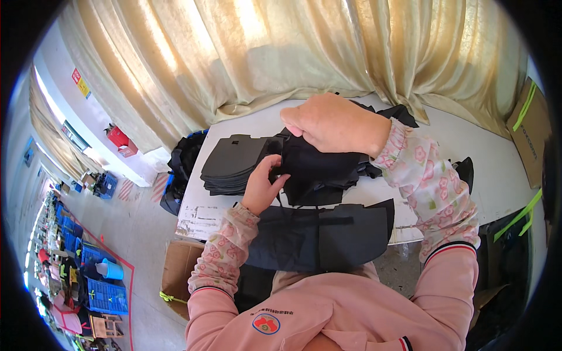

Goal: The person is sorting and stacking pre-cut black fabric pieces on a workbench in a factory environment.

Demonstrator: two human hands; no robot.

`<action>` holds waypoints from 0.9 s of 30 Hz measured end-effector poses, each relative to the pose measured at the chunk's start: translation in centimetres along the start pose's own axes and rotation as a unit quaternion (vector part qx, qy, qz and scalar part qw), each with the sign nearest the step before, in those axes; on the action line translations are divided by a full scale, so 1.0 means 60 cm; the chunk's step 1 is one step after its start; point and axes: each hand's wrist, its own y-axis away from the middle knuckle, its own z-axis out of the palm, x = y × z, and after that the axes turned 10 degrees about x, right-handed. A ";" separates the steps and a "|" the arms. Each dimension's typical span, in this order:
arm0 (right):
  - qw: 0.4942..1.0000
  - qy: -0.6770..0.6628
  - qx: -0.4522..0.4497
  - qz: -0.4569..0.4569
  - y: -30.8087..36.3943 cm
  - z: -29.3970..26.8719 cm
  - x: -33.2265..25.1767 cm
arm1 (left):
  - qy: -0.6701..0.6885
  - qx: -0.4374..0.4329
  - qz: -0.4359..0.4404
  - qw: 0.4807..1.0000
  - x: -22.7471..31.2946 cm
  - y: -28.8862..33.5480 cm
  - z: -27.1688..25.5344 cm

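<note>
Near the middle of the table, a black fabric piece point(316, 167) lies over other dark fabric. At its left edge my left hand point(260, 186) is closed, thumb and fingers pinching the cloth. My right hand point(336, 124) is curled shut above the far part of the fabric; its fingertips are partly hidden, so what they grip cannot be made out. Left of my left hand sits a stack of dark grey flat panels point(231, 164). A black fabric piece with a stiff grey panel point(351, 234) hangs over the table's near edge, in front of my body.
The white table point(196, 219) backs onto a beige curtain point(281, 64). More black fabric point(401, 115) lies at the far right. A blue crate with black items point(186, 158) stands left of the table; cardboard boxes point(181, 263) point(527, 134) flank it.
</note>
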 end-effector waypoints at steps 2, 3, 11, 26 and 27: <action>1.000 0.017 0.003 0.003 0.000 -0.009 -0.004 | -0.022 -0.018 -0.001 1.000 -0.020 0.005 0.010; 0.999 0.033 0.005 0.007 0.002 -0.014 -0.004 | -0.044 -0.035 -0.002 0.998 -0.027 0.007 0.015; 0.986 0.099 0.126 -0.045 0.003 -0.072 -0.004 | 0.531 -0.327 -0.311 0.717 -0.145 0.021 -0.007; 0.917 0.334 0.209 -0.062 0.006 -0.119 0.024 | 0.295 -0.171 -0.182 0.922 -0.044 -0.015 -0.031; 0.916 0.323 0.229 -0.065 0.002 -0.119 0.021 | 0.294 -0.171 -0.182 0.923 -0.039 -0.013 -0.017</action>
